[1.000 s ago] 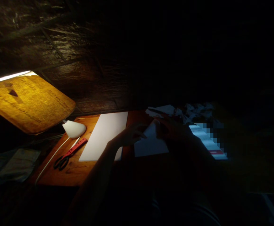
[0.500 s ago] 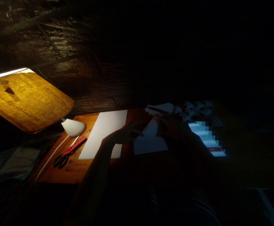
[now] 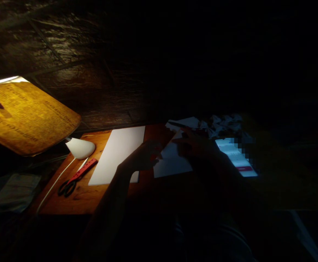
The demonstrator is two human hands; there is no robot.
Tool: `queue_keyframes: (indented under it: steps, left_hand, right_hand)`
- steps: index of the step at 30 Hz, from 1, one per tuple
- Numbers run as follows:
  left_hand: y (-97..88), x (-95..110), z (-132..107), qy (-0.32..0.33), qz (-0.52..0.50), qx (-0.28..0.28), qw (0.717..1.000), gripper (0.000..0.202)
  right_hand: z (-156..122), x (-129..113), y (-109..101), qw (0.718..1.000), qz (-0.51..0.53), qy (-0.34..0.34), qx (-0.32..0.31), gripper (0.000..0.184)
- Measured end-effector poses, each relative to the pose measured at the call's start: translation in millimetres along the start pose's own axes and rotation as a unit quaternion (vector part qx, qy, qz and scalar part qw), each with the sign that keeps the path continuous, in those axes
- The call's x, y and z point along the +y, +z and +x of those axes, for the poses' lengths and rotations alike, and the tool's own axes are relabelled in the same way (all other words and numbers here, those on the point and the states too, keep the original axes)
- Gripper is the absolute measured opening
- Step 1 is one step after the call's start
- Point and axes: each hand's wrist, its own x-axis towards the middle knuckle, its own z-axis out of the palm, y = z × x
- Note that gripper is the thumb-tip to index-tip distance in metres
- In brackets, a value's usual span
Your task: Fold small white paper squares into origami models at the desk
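Note:
A white sheet of paper (image 3: 169, 165), with slanting edges toward its far end, lies on the dark part of the wooden desk. My left hand (image 3: 149, 154) is at its left edge, fingers curled in against the paper. From the right, my right hand (image 3: 193, 143) reaches over the far part of the sheet, its fingers bent onto the paper. Deep shadow hides most of the fingertips and the exact grip. Left of my left hand lies a stack of white paper (image 3: 117, 153), lit by the lamp.
A desk lamp with a yellow printed shade (image 3: 30, 116) and white base (image 3: 81, 148) stands left. Scissors (image 3: 68, 187) lie beside a red perforated strip (image 3: 82, 171). A lit phone screen (image 3: 235, 156) is at right. Crumpled paper (image 3: 224, 123) and a dark blade-like object (image 3: 176, 124) lie behind.
The view has shifted slightly, so the desk sits further left. My right hand has come nearer over the sheet, and my left fingers have curled in at its left edge.

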Motion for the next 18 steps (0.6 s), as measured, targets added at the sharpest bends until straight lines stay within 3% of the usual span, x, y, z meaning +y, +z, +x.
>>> queue_keyframes:
  steps: [7, 13, 16, 18]
  left_hand:
    - [13.8, 27.1, 16.9, -0.006, 0.029, -0.023, 0.999, 0.030]
    - [24.0, 20.7, 19.2, -0.025, 0.004, -0.019, 0.999, 0.037]
    - [26.5, 18.3, 19.8, -0.036, -0.010, -0.008, 0.999, 0.036]
    - [26.7, 18.5, 20.0, -0.040, -0.014, -0.007, 0.999, 0.036]
  right_hand:
    - [0.6, -3.6, -1.9, 1.000, -0.002, 0.006, 0.012, 0.063]
    - [-2.2, -13.4, -5.2, 0.999, 0.023, -0.024, 0.042, 0.050]
    - [-5.3, -27.4, -13.5, 0.998, 0.033, 0.013, 0.052, 0.058]
    - [-6.6, -36.8, -20.4, 0.999, 0.018, 0.028, 0.019, 0.051]
